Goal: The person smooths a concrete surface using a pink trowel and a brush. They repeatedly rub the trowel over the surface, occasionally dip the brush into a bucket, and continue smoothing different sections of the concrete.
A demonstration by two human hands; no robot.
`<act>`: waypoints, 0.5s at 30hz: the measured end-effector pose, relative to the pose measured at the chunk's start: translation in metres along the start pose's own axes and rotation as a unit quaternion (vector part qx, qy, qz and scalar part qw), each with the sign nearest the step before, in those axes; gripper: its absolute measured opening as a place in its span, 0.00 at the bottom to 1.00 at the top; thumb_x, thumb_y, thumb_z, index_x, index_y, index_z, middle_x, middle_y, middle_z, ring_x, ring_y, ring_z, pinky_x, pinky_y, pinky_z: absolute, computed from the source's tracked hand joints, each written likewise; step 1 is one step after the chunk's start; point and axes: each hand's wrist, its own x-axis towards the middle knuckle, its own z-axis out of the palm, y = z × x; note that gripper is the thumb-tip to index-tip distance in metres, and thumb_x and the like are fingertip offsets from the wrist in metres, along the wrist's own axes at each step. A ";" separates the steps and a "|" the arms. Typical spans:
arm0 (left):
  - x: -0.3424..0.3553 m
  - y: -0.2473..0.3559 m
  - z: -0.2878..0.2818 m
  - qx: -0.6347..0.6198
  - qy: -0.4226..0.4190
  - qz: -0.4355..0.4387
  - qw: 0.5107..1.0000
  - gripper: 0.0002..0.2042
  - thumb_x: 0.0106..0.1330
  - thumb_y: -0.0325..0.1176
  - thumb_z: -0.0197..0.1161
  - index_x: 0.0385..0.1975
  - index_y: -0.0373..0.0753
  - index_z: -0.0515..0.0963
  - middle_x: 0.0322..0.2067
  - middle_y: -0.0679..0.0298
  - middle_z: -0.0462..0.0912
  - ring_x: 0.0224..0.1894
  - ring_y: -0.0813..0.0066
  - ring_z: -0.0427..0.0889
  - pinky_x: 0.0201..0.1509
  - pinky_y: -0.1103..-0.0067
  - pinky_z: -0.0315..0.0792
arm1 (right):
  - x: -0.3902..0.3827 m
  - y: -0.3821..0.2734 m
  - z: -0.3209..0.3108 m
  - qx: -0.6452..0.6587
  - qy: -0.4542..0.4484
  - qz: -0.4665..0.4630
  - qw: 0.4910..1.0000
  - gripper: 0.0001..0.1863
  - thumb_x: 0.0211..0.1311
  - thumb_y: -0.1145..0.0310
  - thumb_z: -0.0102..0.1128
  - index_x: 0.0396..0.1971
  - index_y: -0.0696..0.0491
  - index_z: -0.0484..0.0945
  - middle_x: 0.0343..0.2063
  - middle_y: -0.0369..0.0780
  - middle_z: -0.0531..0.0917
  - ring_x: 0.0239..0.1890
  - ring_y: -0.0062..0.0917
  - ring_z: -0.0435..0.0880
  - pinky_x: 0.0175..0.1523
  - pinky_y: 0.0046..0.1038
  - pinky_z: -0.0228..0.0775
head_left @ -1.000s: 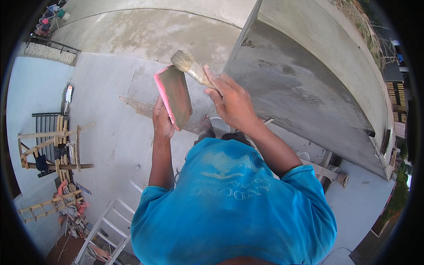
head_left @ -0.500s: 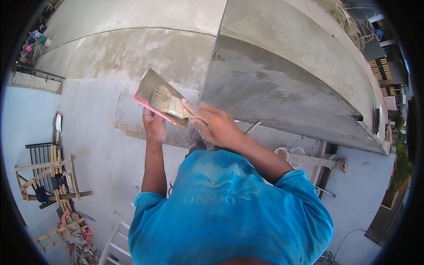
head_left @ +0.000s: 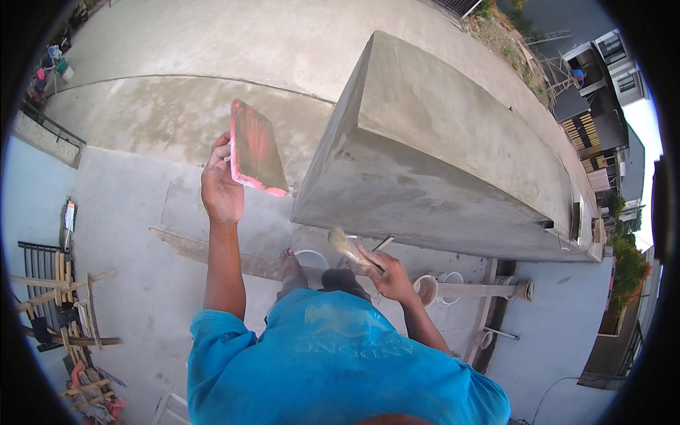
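My left hand (head_left: 221,185) is raised and grips a pink plastering float (head_left: 256,149) by its back, the board tilted and smeared with grey mortar. Just right of it stands a freshly plastered grey concrete wall block (head_left: 439,163), its near corner close to the float. My right hand (head_left: 392,276) is low, by my waist, and holds a worn brush (head_left: 346,246) with pale bristles pointing up and left. A blue shirt (head_left: 333,368) fills the lower middle of the view. My bare foot (head_left: 289,263) rests on a plank below.
A plank (head_left: 212,251) runs under me, with a white bucket (head_left: 312,258) and a second pail (head_left: 427,289) near my feet. Grey concrete ground lies far below. Wooden trestles and scrap timber (head_left: 64,312) stand at lower left. Houses and fences show at right.
The right hand dropped from beside the float down to waist height with the brush. The left hand lifted the float higher and turned it more edge-on. The view shifted, showing the wall's corner.
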 end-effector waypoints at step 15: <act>0.152 -0.012 0.150 0.306 -0.028 -0.111 0.945 0.23 0.69 0.39 0.56 0.63 0.38 0.73 0.36 0.67 0.80 0.38 0.82 0.77 0.41 0.79 0.72 | -0.008 -0.004 0.001 0.018 0.038 0.042 0.998 0.26 0.65 0.68 0.66 0.64 0.44 0.77 0.37 0.44 0.84 0.37 0.37 0.83 0.47 0.32 0.75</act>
